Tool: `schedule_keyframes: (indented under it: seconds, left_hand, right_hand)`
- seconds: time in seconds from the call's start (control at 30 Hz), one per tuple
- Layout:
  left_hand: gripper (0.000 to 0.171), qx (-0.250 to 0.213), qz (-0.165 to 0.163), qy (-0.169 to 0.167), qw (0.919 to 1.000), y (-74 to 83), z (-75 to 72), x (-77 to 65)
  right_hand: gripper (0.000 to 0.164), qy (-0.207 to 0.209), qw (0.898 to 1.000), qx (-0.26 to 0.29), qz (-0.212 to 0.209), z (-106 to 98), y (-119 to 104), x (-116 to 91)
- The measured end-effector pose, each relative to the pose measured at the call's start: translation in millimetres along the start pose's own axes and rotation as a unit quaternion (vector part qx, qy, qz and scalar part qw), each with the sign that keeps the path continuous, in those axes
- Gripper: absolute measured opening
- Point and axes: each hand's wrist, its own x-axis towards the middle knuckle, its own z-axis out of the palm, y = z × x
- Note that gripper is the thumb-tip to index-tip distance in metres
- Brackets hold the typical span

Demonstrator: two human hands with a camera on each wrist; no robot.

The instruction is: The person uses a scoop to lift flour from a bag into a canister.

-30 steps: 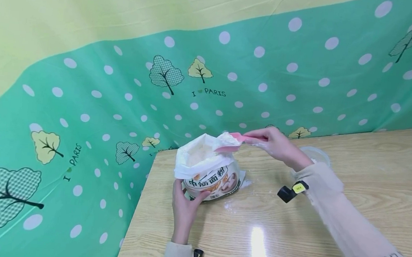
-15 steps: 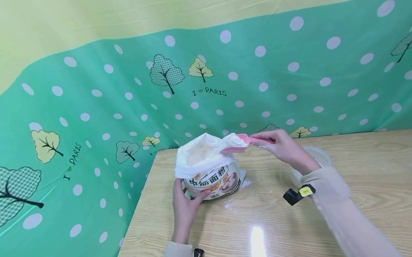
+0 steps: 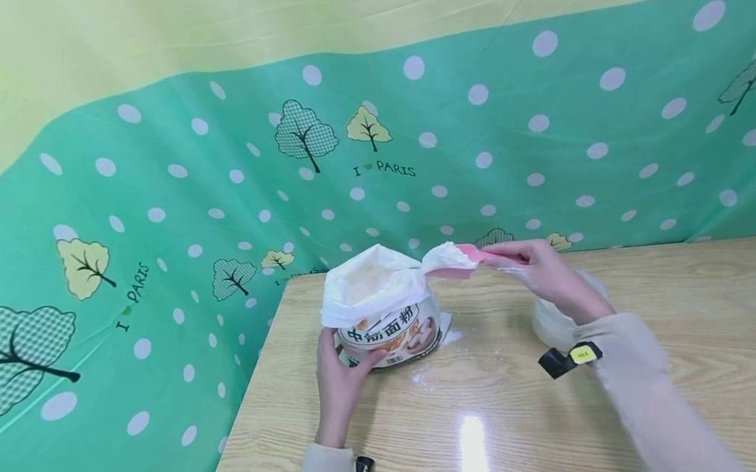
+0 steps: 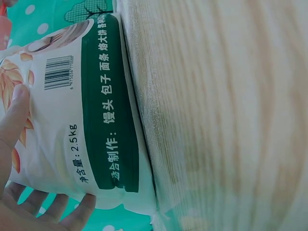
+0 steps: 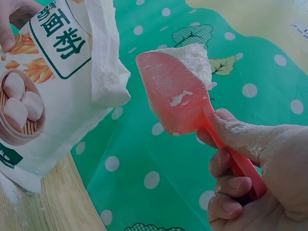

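An upright flour bag (image 3: 378, 311) with its white top rolled open stands at the back left of the table. My left hand (image 3: 340, 382) grips its lower front, thumb on the printed face and fingers round the side, as the left wrist view also shows on the bag (image 4: 62, 120). In my right hand (image 3: 543, 273) is the handle of a pink scoop (image 5: 175, 94). White flour (image 5: 195, 62) is heaped in the scoop, which hangs just right of the bag's mouth. Flour dust coats my right thumb (image 5: 245, 137).
A translucent bowl (image 3: 554, 325) stands to the right, partly hidden behind my right forearm. Flour is spilled on the wooden table (image 3: 428, 435) beside the bag. A green and yellow patterned cloth (image 3: 224, 140) hangs behind the table's back and left edges.
My right hand has moved to the right with the loaded scoop, from over the bag's rim to beside it. My left hand and the bag have stayed in place.
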Motion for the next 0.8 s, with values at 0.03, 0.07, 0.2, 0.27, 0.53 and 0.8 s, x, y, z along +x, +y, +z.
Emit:
schedule_keyframes:
  seconds: [0.03,0.07,0.2,0.27,0.53,0.8]
  left_hand:
    - [0.091,0.0,0.0,0.0,1.0,-0.1,-0.2,-0.1]
    - [0.09,0.0,0.001,0.001,1.0,-0.2,-0.3,-0.1]
    - [0.087,-0.003,0.004,0.003,1.0,-0.7,-1.3,-0.8]
    - [0.086,-0.006,0.004,0.005,1.0,-1.0,-1.8,-1.2]
    - [0.086,-0.013,-0.002,0.005,0.9999,-0.7,-2.7,-0.6]
    - [0.086,-0.018,-0.007,0.0,0.9998,-0.1,-0.7,0.3]
  right_hand:
    - [0.047,0.001,1.0,-0.003,0.002,-2,1,-1]
    - [0.047,0.002,1.0,-0.005,0.004,-3,1,-3]
    - [0.047,0.002,1.0,-0.018,0.005,-8,0,-7]
    - [0.048,0.003,1.0,-0.019,0.004,-9,1,-8]
    - [0.046,0.009,1.0,-0.021,0.003,-17,10,-13]
    - [0.05,0.014,0.999,-0.048,0.013,-29,18,-19]
